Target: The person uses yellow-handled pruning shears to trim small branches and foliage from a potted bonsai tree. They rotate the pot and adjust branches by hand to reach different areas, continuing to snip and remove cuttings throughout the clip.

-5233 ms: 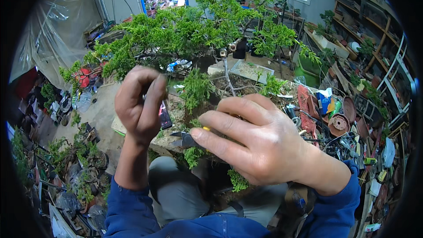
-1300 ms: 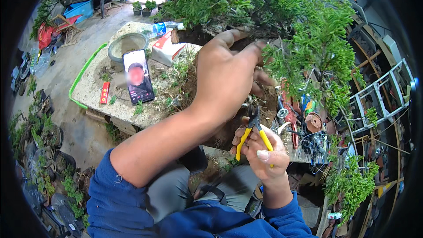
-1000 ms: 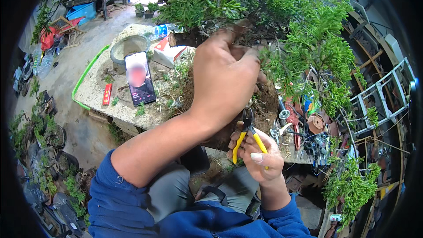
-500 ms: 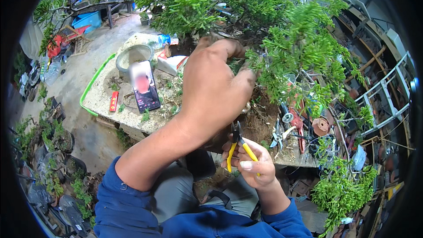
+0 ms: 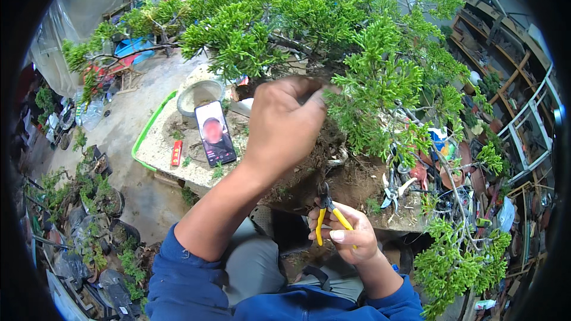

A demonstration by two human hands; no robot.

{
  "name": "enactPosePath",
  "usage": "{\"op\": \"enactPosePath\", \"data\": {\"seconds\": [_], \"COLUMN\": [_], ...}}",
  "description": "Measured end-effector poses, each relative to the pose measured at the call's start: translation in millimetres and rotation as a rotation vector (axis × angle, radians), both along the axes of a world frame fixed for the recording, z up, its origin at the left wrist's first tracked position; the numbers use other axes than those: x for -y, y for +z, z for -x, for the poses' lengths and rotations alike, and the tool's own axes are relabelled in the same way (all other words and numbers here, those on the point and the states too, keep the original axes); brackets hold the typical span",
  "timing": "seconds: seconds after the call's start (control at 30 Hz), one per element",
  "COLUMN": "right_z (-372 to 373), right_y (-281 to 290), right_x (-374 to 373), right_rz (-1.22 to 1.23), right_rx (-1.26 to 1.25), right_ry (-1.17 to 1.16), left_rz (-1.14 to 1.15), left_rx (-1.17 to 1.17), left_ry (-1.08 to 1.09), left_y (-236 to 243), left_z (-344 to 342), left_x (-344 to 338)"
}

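Note:
A juniper bonsai [image 5: 375, 59] with bright green foliage spreads across the upper middle. Under its foliage my left hand [image 5: 282, 122] reaches in toward the trunk. Its fingers are bent and pressed together, partly hidden, so whatever they pinch does not show. Lower down, near the table's front edge, my right hand [image 5: 355, 238] holds side cutters [image 5: 325, 200] with yellow handles. Their dark jaws point up and away from me, with the handles spread somewhat apart. Brown soil [image 5: 351, 181] lies behind the cutters.
A phone [image 5: 215, 137] with a lit screen leans by a round sieve-like dish [image 5: 201, 94] on the sandy, green-rimmed tray [image 5: 144, 134]. Near it lies a red packet [image 5: 176, 153]. Shears [image 5: 390, 193] rest to the right. A long drooping branch [image 5: 461, 202] hangs at the right.
The view has tilted up, so the scene sits lower and farther right. My left hand has drawn slightly left from the foliage. My right hand keeps the side cutters in nearly the same hold.

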State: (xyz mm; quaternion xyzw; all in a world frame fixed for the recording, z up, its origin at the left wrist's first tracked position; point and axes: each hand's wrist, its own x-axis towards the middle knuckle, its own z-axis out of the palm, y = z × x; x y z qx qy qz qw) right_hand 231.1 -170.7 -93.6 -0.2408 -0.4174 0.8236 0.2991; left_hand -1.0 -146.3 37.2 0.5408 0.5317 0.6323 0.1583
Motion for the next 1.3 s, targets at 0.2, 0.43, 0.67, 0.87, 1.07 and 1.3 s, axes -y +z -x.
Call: {"op": "enactPosePath", "data": {"seconds": [0.2, 0.43, 0.67, 0.87, 1.07, 1.3], "right_z": [-3, -11, -12, -44, -68, -95], "right_y": [-7, -28, -41, -22, 14, 98], "right_x": [2, -4, -2, -3, -24, -58], "right_rz": [-0.005, 0.012, 0.020, -0.037, -0.111, -0.628], "right_rx": [0.010, -0.012, -0.170, -0.242, -0.103, -0.086], "right_ry": [0.038, 0.105, 0.145, 0.100, -0.120, -0.251], "left_rz": [-0.046, -0.069, 0.245, 0.309, -0.753, -0.298], "left_rx": [-0.288, -0.664, -0.697, -0.780, -0.253, -1.352], "left_ry": [0.153, 0.152, 0.014, -0.181, 0.210, -0.017], "left_y": [-8, -16, 5, -15, 65, 146], "left_z": [6, 30, 35, 29, -11, -13], "left_x": [3, -7, 10, 46, 79, -4]}}
